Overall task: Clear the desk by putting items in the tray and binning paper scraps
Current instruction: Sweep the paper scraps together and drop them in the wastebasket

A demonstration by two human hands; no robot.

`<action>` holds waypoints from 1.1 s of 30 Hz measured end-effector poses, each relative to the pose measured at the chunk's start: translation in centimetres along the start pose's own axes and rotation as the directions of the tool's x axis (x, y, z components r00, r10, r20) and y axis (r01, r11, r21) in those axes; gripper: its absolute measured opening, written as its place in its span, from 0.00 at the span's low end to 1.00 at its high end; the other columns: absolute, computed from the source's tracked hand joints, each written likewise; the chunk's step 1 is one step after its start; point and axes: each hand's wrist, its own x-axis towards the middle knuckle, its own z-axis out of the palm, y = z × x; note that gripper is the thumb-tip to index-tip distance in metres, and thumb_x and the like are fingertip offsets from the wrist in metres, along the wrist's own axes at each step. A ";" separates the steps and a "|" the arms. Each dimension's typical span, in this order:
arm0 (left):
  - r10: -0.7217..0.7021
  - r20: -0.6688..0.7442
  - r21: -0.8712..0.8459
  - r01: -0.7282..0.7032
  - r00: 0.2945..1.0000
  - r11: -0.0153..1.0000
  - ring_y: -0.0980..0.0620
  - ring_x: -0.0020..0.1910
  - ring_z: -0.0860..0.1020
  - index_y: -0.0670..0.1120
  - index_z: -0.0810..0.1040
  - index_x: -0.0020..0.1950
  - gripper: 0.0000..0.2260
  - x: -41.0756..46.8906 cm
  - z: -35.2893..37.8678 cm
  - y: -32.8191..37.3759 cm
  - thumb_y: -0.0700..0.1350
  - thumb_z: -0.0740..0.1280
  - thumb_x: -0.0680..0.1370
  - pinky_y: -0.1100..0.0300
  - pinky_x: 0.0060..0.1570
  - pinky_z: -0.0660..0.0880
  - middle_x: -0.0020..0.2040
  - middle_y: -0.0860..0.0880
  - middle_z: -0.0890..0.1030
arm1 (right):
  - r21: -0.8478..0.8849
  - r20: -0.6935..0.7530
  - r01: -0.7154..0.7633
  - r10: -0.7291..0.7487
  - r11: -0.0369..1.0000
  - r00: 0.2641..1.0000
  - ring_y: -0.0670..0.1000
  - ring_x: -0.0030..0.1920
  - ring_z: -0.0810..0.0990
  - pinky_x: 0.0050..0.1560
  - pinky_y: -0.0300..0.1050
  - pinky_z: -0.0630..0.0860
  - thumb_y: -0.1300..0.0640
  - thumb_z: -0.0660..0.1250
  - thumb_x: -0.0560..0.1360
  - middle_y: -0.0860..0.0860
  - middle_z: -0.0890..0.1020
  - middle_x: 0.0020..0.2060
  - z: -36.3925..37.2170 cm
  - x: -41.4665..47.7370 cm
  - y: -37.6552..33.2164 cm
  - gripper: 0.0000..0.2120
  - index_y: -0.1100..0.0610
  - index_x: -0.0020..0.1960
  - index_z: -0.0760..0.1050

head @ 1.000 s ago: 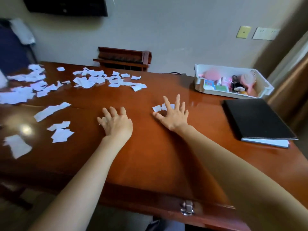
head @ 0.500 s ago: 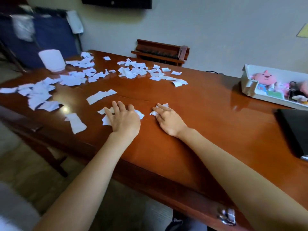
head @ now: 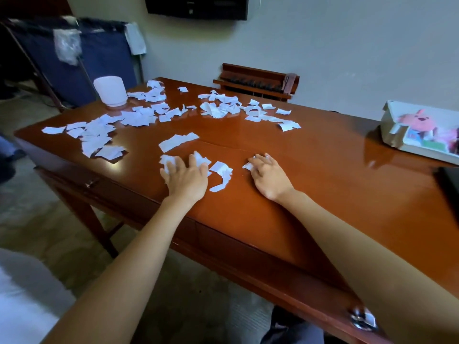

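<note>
Many white paper scraps lie across the brown desk [head: 310, 170]. My left hand [head: 186, 178] is on the desk near the front edge, its fingers curled into a small bunch of scraps [head: 170, 161]. More loose scraps [head: 221, 171] lie just to its right. My right hand [head: 269, 176] is a little further right, fingers curled over one small scrap [head: 248, 166]. A long strip [head: 177, 141] lies just beyond my left hand. The white tray [head: 395, 141] with pink toys stands at the far right.
A white round container [head: 110, 90] stands at the desk's back left corner among scraps [head: 141, 117]. Another pile [head: 223, 108] lies at the back middle. A black folder [head: 450, 187] is at the right edge. A wooden rack [head: 258, 81] stands behind the desk.
The view has swung left and nearer. Both hands went from flat on the desk to fingers curled, drawing scraps together under them.
</note>
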 end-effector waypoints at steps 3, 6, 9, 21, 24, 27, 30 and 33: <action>0.159 -0.058 -0.129 -0.166 0.986 0.978 0.43 0.74 0.59 0.45 0.55 0.76 0.24 -1.0 0.3 1.5 0.53 0.48 0.82 0.46 0.73 0.53 0.75 0.41 0.62 | -0.014 -0.024 -0.035 0.034 0.999 0.999 0.57 0.76 0.57 0.76 0.48 0.51 0.56 0.50 0.82 0.56 0.64 0.74 -0.2 -0.4 1.5 0.20 0.57 0.73 0.62; 0.209 -0.199 -0.019 -0.217 0.958 0.976 0.43 0.73 0.60 0.48 0.57 0.75 0.29 -1.7 -0.2 2.3 0.61 0.54 0.78 0.47 0.69 0.59 0.74 0.43 0.61 | -0.122 -0.102 -0.042 0.030 0.992 0.994 0.58 0.75 0.58 0.76 0.53 0.52 0.54 0.52 0.81 0.55 0.70 0.70 -0.4 -1.0 3.2 0.19 0.55 0.69 0.67; 0.251 -0.164 0.110 -0.235 0.954 0.966 0.40 0.76 0.48 0.54 0.52 0.76 0.39 -1.5 0.0 1.9 0.71 0.56 0.71 0.42 0.72 0.52 0.77 0.43 0.49 | -0.128 -0.140 -0.091 0.073 0.988 0.987 0.59 0.76 0.52 0.75 0.55 0.52 0.48 0.55 0.78 0.56 0.66 0.69 -1.1 -1.7 3.5 0.20 0.51 0.69 0.67; 0.424 -0.181 0.225 -0.383 0.887 0.896 0.46 0.65 0.67 0.52 0.64 0.71 0.21 0.6 2.3 5.1 0.58 0.54 0.80 0.54 0.61 0.67 0.67 0.45 0.68 | -0.222 -0.180 -0.097 0.057 0.970 0.982 0.58 0.57 0.69 0.56 0.50 0.69 0.44 0.54 0.79 0.57 0.70 0.58 -1.0 -0.6 3.6 0.19 0.52 0.65 0.68; 0.476 -0.249 0.195 -0.438 0.843 0.878 0.47 0.61 0.71 0.49 0.65 0.70 0.18 0.2 2.7 6.1 0.51 0.56 0.81 0.58 0.55 0.73 0.64 0.44 0.70 | -0.213 -0.213 -0.076 0.029 0.974 0.977 0.58 0.53 0.73 0.49 0.48 0.72 0.48 0.54 0.80 0.57 0.72 0.55 -1.1 -1.1 3.4 0.16 0.57 0.61 0.69; 0.480 -0.286 0.188 -0.443 0.829 0.877 0.47 0.56 0.77 0.46 0.65 0.70 0.17 -0.3 2.8 6.3 0.48 0.56 0.82 0.60 0.49 0.76 0.63 0.43 0.72 | -0.243 -0.254 -0.090 0.026 0.966 0.967 0.60 0.47 0.78 0.39 0.45 0.68 0.51 0.53 0.81 0.58 0.76 0.50 -1.2 -1.4 3.3 0.14 0.61 0.57 0.69; 0.436 -0.297 0.143 -0.411 0.850 0.900 0.47 0.54 0.79 0.44 0.69 0.67 0.16 -0.7 2.6 6.3 0.49 0.56 0.82 0.60 0.47 0.76 0.60 0.44 0.76 | -0.278 -0.275 -0.088 0.008 0.957 0.961 0.60 0.42 0.80 0.36 0.45 0.68 0.52 0.53 0.82 0.58 0.81 0.43 -1.4 -2.0 3.6 0.14 0.62 0.53 0.71; 0.399 -0.333 -0.002 -0.423 0.854 0.906 0.48 0.49 0.80 0.41 0.75 0.60 0.15 -1.3 2.6 7.2 0.48 0.56 0.82 0.61 0.42 0.74 0.54 0.43 0.80 | -0.157 -0.321 -0.150 0.093 0.976 0.942 0.57 0.38 0.77 0.36 0.45 0.69 0.51 0.55 0.81 0.56 0.79 0.38 -1.9 -2.8 4.3 0.15 0.62 0.48 0.73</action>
